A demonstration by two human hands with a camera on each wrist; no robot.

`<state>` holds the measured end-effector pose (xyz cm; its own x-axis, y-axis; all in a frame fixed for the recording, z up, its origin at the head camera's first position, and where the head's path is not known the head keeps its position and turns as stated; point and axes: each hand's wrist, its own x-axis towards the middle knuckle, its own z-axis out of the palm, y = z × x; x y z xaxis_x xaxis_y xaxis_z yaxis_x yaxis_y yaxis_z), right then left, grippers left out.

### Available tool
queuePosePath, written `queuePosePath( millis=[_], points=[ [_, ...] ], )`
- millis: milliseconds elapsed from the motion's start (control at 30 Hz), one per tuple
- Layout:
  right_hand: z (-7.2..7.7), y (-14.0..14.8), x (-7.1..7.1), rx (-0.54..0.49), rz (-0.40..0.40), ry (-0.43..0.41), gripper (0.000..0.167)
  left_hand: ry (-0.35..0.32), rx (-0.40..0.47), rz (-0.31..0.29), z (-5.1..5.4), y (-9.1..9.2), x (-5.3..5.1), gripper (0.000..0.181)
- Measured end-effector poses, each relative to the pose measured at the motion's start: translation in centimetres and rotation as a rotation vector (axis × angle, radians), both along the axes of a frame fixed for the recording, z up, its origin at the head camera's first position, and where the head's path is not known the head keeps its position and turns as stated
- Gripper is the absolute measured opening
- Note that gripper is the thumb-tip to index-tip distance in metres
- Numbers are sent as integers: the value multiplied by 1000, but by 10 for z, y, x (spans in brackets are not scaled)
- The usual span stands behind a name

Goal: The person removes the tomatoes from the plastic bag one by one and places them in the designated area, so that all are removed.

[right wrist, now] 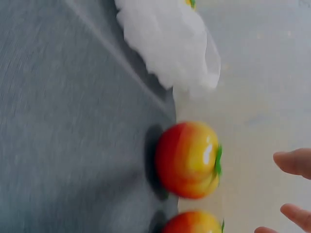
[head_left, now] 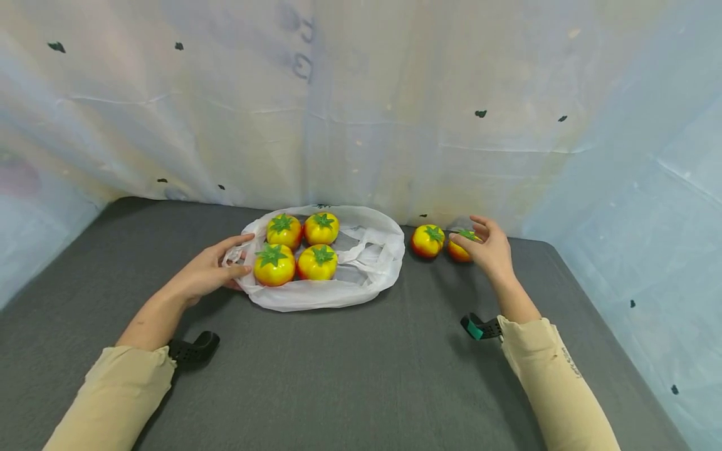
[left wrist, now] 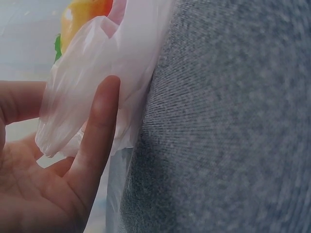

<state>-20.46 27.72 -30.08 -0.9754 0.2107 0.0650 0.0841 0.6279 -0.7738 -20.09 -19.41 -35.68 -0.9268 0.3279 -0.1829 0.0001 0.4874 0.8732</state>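
A white plastic bag is touched by the widely spread left hand, while the right hand, loosely spread and empty, is held above a round red-and-yellow fruit.

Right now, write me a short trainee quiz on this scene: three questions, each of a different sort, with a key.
1. How many yellow-red fruits lie in the white bag?
2. True or false: the right hand is inside the bag.
3. Fill in: the ____ hand touches the bag's edge.

Key:
1. Four.
2. False; it is at the rightmost fruit, outside the bag.
3. Left: the left hand.
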Motion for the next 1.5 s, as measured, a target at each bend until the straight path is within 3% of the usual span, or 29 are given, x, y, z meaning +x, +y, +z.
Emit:
queuePosePath(
  millis=[333, 567, 1100, 1500],
  points=[
    [-2, -33, -5, -68, 63, 62, 65, -7, -1, 1, -1, -1, 0, 73],
    [-9, -59, -7, -171, 124, 82, 65, -5, -16, -1, -2, 0, 0, 74],
    [-14, -102, -8, -274, 243, 64, 60, 19, -39, 6, 1, 2, 0, 73],
    [-23, -134, -8, -246, 331, 43, 57, -2, 10, 3, -1, 1, 1, 72]
  ],
)
